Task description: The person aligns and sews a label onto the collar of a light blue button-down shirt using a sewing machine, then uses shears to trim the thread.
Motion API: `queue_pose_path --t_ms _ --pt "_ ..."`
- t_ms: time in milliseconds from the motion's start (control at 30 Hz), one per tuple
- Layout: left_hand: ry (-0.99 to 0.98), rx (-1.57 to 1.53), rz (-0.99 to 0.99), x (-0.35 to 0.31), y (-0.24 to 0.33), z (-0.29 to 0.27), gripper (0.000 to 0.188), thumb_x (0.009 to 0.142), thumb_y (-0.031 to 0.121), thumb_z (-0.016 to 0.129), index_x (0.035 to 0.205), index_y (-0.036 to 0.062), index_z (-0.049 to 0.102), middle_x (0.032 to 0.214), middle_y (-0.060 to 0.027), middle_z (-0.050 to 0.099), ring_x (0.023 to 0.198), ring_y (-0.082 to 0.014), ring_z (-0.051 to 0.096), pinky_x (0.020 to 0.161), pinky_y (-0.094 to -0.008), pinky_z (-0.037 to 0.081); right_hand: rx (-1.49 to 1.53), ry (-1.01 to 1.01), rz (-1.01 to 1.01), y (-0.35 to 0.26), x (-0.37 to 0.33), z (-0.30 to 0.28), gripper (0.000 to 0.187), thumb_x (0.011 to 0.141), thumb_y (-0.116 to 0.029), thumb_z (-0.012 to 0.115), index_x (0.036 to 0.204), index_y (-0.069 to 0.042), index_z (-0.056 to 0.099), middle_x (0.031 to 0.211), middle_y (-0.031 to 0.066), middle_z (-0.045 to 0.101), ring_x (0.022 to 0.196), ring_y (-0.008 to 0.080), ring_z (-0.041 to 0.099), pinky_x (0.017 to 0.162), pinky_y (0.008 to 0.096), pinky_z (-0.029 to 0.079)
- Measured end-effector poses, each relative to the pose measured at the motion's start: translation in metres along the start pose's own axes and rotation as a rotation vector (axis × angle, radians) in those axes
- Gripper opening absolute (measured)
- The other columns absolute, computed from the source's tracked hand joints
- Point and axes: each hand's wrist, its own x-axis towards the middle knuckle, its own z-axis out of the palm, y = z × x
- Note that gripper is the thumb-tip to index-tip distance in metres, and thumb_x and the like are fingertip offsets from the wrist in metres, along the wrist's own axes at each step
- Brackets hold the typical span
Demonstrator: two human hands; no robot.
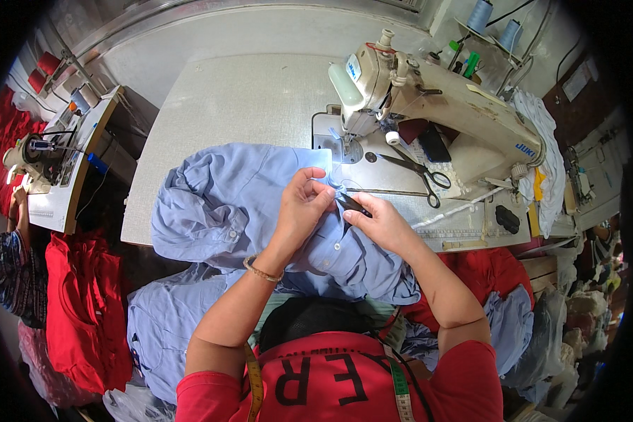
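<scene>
A crumpled light-blue cotton shirt point(239, 204) is spread over the near edge of the pale grey tabletop point(253, 98), directly beneath both hands, so that one small area lies flat for close work. A fold of the cloth is pinched between the thumb and fingers of the left hand point(304, 204), apparently to keep it taut. A small dark thread snipper point(352, 205) is gripped by the closed fingers of the right hand point(383, 224), its tip set against the fabric just beside the left fingertips. Beyond the hands, a cream industrial sewing machine point(436, 105) stands within reach, and black-handled steel scissors point(420, 171) lie on its bed, just past the right hand. Red garments point(84, 309) are heaped well to the left.
</scene>
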Motion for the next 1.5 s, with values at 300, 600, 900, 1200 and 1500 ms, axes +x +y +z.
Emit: queue_pose_path --t_ms 300,600,900,1200,1500 --pt "-0.004 0.031 -0.011 -0.001 -0.001 0.000 0.035 0.084 -0.002 0.061 0.115 -0.0001 0.044 0.081 -0.0051 0.061 0.070 -0.0108 0.059 0.064 -0.0225 0.051 -0.166 0.010 0.052 -0.012 -0.004 -0.005 0.044 0.081 -0.032 0.064 0.110 0.000 0.058 0.081 0.0215 0.064 0.075 0.0329 0.064 0.067 0.0373 0.049" --pt "-0.033 0.035 -0.016 -0.001 -0.001 0.002 0.035 0.084 -0.002 0.061 0.115 0.0003 0.044 0.080 -0.0046 0.060 0.069 -0.0106 0.059 0.063 -0.0215 0.049 -0.292 0.017 -0.023 -0.010 0.005 -0.021 0.042 0.079 -0.036 0.064 0.106 -0.003 0.062 0.082 0.0203 0.065 0.077 0.0347 0.064 0.069 0.0401 0.049" --pt "-0.057 0.048 -0.031 -0.002 0.001 0.003 0.036 0.085 -0.004 0.059 0.117 0.0008 0.044 0.079 -0.0038 0.059 0.068 -0.0099 0.058 0.062 -0.0212 0.048 -0.430 -0.080 -0.079 -0.026 0.008 -0.032 0.040 0.080 -0.039 0.061 0.102 -0.006 0.065 0.084 0.0214 0.064 0.080 0.0385 0.062 0.071 0.0441 0.048" --pt "-0.059 0.051 -0.047 -0.002 0.002 0.003 0.036 0.085 -0.004 0.059 0.118 0.0013 0.043 0.079 -0.0037 0.058 0.068 -0.0100 0.058 0.062 -0.0216 0.049 -0.447 -0.116 -0.051 -0.020 0.011 -0.034 0.041 0.081 -0.039 0.060 0.106 -0.007 0.065 0.089 0.0214 0.065 0.087 0.0372 0.062 0.076 0.0432 0.048" --pt "-0.066 0.046 -0.056 -0.002 0.003 0.002 0.037 0.085 -0.003 0.059 0.118 0.0017 0.043 0.079 -0.0033 0.058 0.069 -0.0100 0.058 0.063 -0.0216 0.049 -0.352 -0.131 -0.046 -0.021 0.015 -0.034 0.033 0.084 -0.030 0.062 0.099 -0.001 0.063 0.079 0.0184 0.063 0.074 0.0297 0.061 0.070 0.0355 0.047"
